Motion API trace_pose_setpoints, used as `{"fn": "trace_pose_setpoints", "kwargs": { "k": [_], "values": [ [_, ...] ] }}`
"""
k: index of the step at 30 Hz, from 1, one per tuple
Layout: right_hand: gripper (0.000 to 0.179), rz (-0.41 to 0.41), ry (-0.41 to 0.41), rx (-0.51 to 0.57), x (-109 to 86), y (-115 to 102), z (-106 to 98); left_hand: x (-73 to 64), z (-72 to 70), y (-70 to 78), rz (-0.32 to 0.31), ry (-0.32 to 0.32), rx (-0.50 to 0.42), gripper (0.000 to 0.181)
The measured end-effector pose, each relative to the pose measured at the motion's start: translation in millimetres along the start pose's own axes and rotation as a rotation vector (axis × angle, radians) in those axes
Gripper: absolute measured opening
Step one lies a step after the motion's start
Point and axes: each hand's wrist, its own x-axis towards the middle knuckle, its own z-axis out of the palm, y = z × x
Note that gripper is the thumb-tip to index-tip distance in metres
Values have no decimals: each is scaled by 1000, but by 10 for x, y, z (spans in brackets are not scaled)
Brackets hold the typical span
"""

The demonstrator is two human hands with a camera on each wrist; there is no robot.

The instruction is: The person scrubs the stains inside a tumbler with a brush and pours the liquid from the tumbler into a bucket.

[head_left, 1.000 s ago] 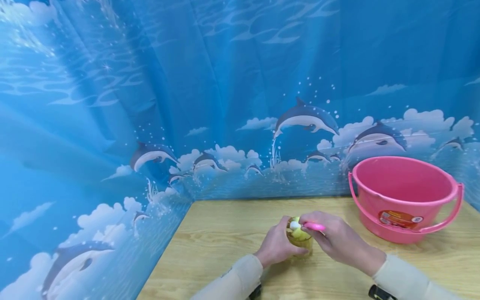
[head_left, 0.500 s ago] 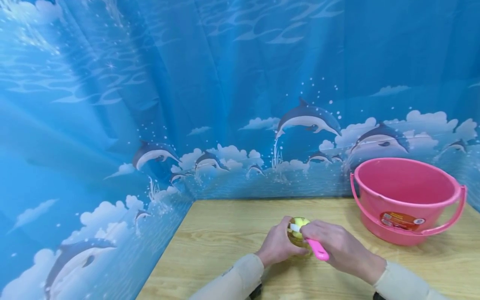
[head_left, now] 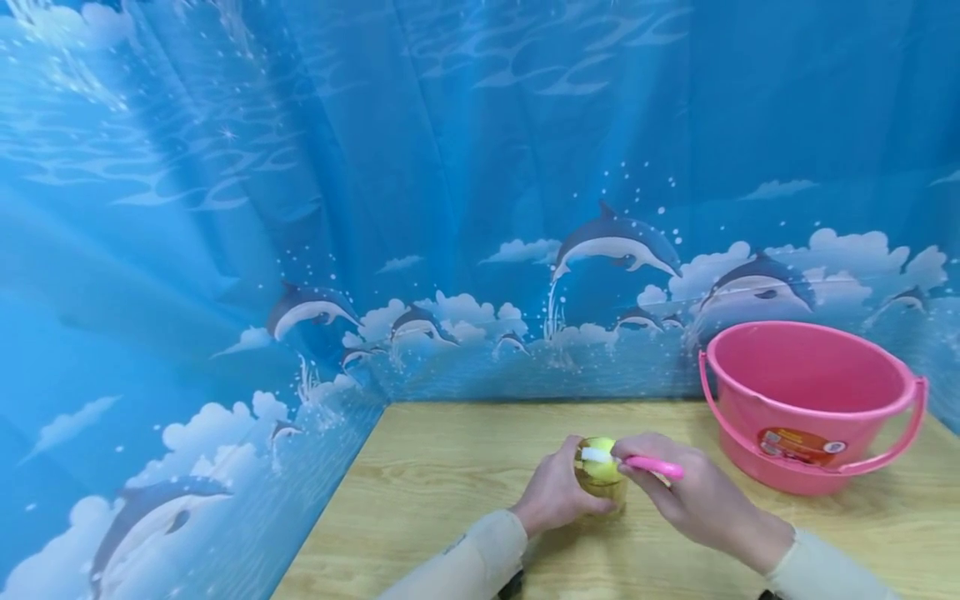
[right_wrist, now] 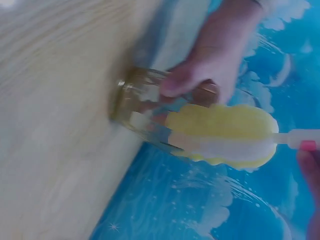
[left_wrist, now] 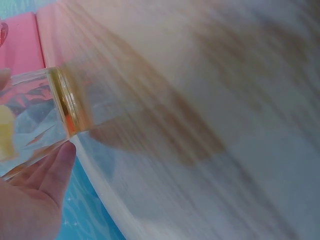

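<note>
My left hand (head_left: 553, 492) grips an amber-tinted clear glass (right_wrist: 137, 102) around its side; the glass stands upright on the table. My right hand (head_left: 693, 496) holds a sponge cup brush by its pink handle (head_left: 656, 467). In the right wrist view, the brush's yellow and white sponge head (right_wrist: 225, 127) is partly inside the glass, with much of it sticking out past the rim. The brush's white neck (right_wrist: 301, 138) shows beside the right fingers. The left wrist view shows the glass's thick base (left_wrist: 70, 102) against the table, with left fingers (left_wrist: 60, 162) along its wall.
A pink bucket (head_left: 810, 417) with its handle hanging down stands at the back right of the wood-grain table (head_left: 442, 467). Behind and to the left hangs a blue dolphin-print curtain (head_left: 465, 208).
The brush handle swung toward the front half a second ago and now points right again. My right hand has shifted slightly right. The left hand keeps its grip on the glass.
</note>
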Motion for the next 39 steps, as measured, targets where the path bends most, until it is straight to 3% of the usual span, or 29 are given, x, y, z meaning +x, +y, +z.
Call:
{"fn": "trace_pose_setpoints", "kwargs": {
  "k": [6,10,16,21,24,33,39],
  "values": [
    [7,106,102,52,89,-13,-197,-3,9,-9,-8,-12,-57,81],
    [22,221,144,14,84,0,-357,0,11,-3,-34,-37,-102,80],
    [34,342,198,-107,1,68,-564,-2,5,-8,-34,-42,-82,83],
    [36,356,197,-179,-72,163,-647,-3,0,-23,-36,-43,-83,83],
    [35,360,185,-190,-97,201,-663,-8,-7,-25,-40,-49,-102,83],
    [34,485,103,-255,-246,359,-535,-12,-12,-11,-25,-37,-86,83],
    [33,422,75,-224,-340,499,-372,-8,22,-11,-27,-36,-98,83]
  ]
}}
